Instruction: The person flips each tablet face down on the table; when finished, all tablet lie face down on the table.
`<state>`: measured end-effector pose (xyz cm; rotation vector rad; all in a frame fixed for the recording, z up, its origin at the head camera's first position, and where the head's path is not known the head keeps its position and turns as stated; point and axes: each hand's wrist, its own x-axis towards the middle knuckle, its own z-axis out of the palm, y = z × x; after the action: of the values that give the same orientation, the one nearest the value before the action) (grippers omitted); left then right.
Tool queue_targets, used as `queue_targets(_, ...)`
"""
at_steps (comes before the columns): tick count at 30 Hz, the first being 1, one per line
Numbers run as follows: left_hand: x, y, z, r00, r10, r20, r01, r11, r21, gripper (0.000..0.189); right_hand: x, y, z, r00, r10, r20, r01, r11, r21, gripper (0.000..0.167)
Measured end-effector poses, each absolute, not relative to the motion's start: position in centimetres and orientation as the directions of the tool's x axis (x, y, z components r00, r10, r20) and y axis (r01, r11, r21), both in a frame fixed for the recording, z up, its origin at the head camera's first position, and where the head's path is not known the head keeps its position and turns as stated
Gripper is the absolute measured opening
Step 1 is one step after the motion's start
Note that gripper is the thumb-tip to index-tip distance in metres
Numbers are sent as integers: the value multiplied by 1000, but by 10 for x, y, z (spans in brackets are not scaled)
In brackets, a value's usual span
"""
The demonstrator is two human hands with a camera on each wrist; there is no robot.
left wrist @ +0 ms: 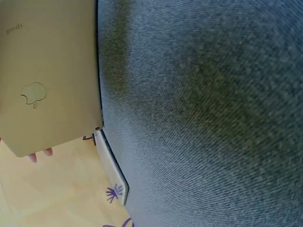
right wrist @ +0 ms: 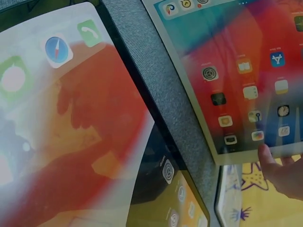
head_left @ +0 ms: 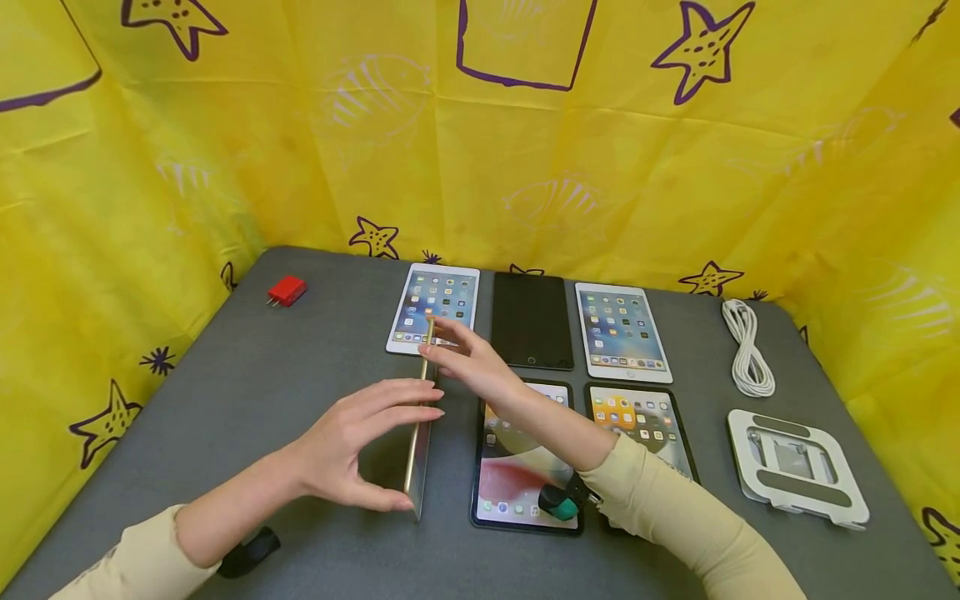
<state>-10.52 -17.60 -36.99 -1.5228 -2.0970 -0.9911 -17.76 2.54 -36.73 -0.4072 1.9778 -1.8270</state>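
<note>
A gold-backed tablet (head_left: pixel 421 454) stands on its long edge, seen nearly edge-on in the head view. My left hand (head_left: pixel 348 429) spans it, fingers over the top edge and thumb at the near end. The right hand (head_left: pixel 480 367) grips the far end between thumb and fingers. In the left wrist view the gold back (left wrist: pixel 57 71) shows an apple logo, with fingertips (left wrist: pixel 48 152) peeking past its far edge. The lit, white-bordered screen (right wrist: pixel 246 80) faces right in the right wrist view, with right-hand fingers (right wrist: pixel 272 165) at its edge.
Behind lie a white tablet (head_left: pixel 438 292), a dark-screened tablet (head_left: pixel 531 321) and another white one (head_left: pixel 622 329). Two black-framed tablets lie nearer, one (head_left: pixel 517 467) under the right forearm. A red charger (head_left: pixel 287 290) lies left; a white cable (head_left: pixel 746 350) and folded stand (head_left: pixel 795 467) lie right.
</note>
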Motion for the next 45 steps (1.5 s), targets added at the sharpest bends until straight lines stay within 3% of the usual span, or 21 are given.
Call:
queue_targets(11,-107,-167,-375,-253,687,682,966,136,222,86,-177,33,-371,-860,-495,-123,112,52,-992,61)
queue_targets(25,-107,-150,-377,-230,705,671,972,132,195,76,-168,52,-368,-856,-472,-212,255,-29,-966,68)
queue_targets(33,-111,-137,-376,-185,718,671,983,122,140,75,-163,63,-368,-864,-437,-251,305,-57,-951,63)
queue_targets(45,-113,-129,-379,-169,770,616,985,143,92,69,-160,72,-373,-863,-437,-254,333,-114,-936,57)
